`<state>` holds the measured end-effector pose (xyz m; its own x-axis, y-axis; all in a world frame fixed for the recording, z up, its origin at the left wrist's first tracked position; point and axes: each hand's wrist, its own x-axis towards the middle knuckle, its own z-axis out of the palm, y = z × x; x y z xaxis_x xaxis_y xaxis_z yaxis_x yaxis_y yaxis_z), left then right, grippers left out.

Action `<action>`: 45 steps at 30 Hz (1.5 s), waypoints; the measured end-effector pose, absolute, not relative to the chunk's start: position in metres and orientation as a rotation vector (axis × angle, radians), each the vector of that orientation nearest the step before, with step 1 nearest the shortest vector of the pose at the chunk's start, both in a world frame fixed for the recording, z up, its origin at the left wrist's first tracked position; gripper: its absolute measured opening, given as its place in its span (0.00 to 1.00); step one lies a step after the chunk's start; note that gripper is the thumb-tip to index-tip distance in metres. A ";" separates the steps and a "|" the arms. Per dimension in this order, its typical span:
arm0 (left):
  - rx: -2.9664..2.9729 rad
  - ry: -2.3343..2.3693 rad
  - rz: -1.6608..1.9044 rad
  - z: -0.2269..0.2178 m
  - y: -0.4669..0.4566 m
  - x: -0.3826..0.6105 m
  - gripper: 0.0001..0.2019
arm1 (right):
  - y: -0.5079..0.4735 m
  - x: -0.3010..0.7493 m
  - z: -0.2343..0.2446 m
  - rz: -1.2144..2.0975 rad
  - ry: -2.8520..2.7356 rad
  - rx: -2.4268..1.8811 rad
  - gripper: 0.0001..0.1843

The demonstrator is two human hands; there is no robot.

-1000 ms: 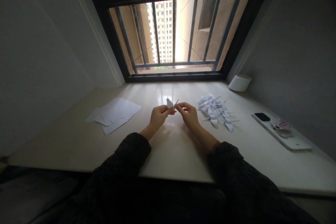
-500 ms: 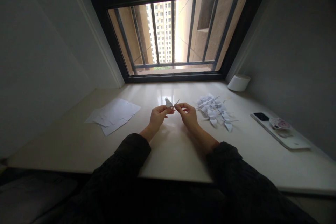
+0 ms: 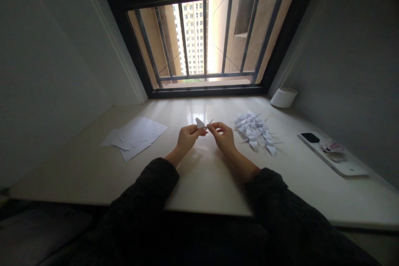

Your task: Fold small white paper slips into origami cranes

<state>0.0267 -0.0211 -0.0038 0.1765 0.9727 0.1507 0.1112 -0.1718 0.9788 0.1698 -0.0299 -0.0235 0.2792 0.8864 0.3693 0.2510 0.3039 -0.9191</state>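
Between my two hands, above the middle of the pale counter, is a small white folded paper crane (image 3: 200, 123). My left hand (image 3: 188, 136) pinches its body from the left, with the folded wings pointing up. My right hand (image 3: 222, 134) pinches the crane at its right side, where a thin pointed end sticks up past the fingertips. The fingers hide the lower part of the crane. To the right of my right hand lies a heap of white paper cranes (image 3: 252, 129), several of them overlapping.
Sheets of white paper (image 3: 141, 135) lie loosely stacked on the left of the counter (image 3: 205, 187). At right lies a phone (image 3: 339, 160) with a round pinkish grip on its back. A white rounded object (image 3: 283, 97) stands in the back right corner, near the barred window (image 3: 205, 41).
Almost nothing differs. Both hands keep their pinch on the paper crane, and the view has shifted very slightly.
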 end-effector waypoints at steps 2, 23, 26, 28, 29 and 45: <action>1.498 1.091 1.122 -0.004 -0.020 0.026 0.17 | -0.029 0.171 -0.024 0.629 -1.256 -1.219 0.14; 1.673 1.063 1.216 -0.008 -0.017 0.017 0.16 | -0.017 0.202 -0.006 0.621 -1.574 -1.039 0.11; 1.690 1.067 1.205 -0.008 -0.017 0.016 0.16 | -0.016 0.202 -0.007 0.603 -1.582 -1.072 0.12; 1.691 1.071 1.203 -0.008 -0.017 0.016 0.16 | -0.016 0.203 -0.007 0.588 -1.587 -1.084 0.11; 1.691 1.072 1.202 -0.008 -0.016 0.015 0.16 | -0.016 0.203 -0.007 0.579 -1.591 -1.088 0.11; 1.556 1.073 1.214 -0.006 -0.016 0.018 0.15 | -0.025 0.197 -0.003 0.384 -1.615 -1.137 0.09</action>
